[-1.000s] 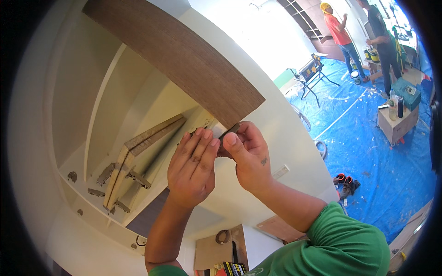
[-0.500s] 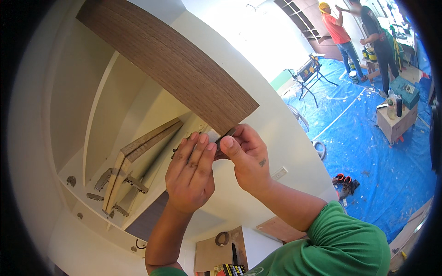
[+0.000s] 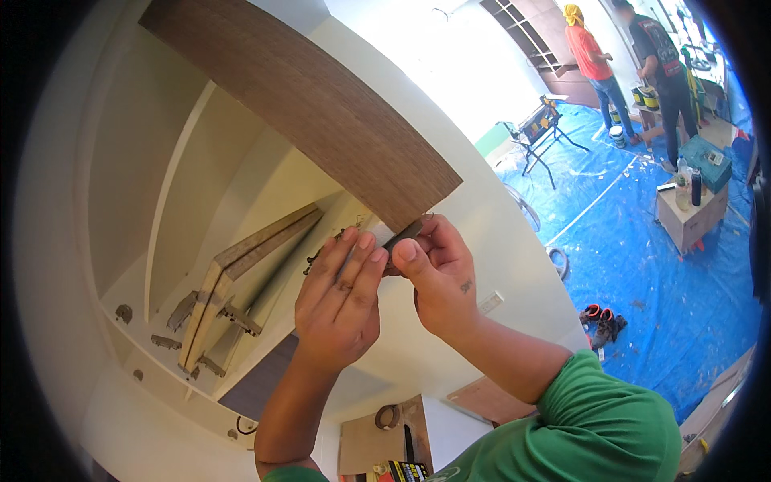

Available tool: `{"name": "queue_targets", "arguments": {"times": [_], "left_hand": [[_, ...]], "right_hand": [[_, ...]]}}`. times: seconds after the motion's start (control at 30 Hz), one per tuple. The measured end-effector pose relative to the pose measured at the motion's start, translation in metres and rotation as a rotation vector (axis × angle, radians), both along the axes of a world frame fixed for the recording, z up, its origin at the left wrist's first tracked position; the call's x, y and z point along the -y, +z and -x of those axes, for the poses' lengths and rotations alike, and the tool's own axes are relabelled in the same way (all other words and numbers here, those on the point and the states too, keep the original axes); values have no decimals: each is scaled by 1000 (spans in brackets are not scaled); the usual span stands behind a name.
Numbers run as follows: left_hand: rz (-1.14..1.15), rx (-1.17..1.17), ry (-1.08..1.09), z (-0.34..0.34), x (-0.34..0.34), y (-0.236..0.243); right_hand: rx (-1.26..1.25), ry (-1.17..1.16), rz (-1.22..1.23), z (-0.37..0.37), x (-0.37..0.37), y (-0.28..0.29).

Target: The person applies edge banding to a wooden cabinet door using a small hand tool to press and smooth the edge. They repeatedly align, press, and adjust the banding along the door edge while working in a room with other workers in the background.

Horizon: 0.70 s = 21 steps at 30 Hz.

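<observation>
A wide wood-grain board slants across the open white cabinet. At its lower end my right hand is closed on a thin dark strip, thumb on top. My left hand lies just left of it, fingers stretched out flat over the pale edge beneath the board; its thumb and whatever lies under the fingers are hidden. Small metal hardware peeks out beside those fingers. Inside the cabinet, two narrow wooden pieces lean together among several metal hinges.
Blue sheeting covers the floor at right. On it are a folding stand, a wooden box with bottles and a teal case, a shoe pile and two co-workers at the back. A lower cabinet is below me.
Both hands and the board's lower end have shifted slightly within the last half second, up and to the right. The co-workers' raised hands have come down.
</observation>
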<state>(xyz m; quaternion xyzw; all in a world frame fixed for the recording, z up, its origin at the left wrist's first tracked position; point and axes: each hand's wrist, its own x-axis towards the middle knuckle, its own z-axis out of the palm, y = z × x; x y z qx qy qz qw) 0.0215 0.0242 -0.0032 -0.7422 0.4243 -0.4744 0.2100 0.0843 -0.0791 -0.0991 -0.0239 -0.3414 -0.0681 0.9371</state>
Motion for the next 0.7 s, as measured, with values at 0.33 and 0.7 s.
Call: {"name": "queue_targets", "arguments": {"times": [0.33,0.7], "left_hand": [[21,-27,24,10,-7,-5],[-3,14,35,6,-7,-5]], "right_hand": [[43,37,62,3,2,-1],[45,25,48,1,2,-1]]}}
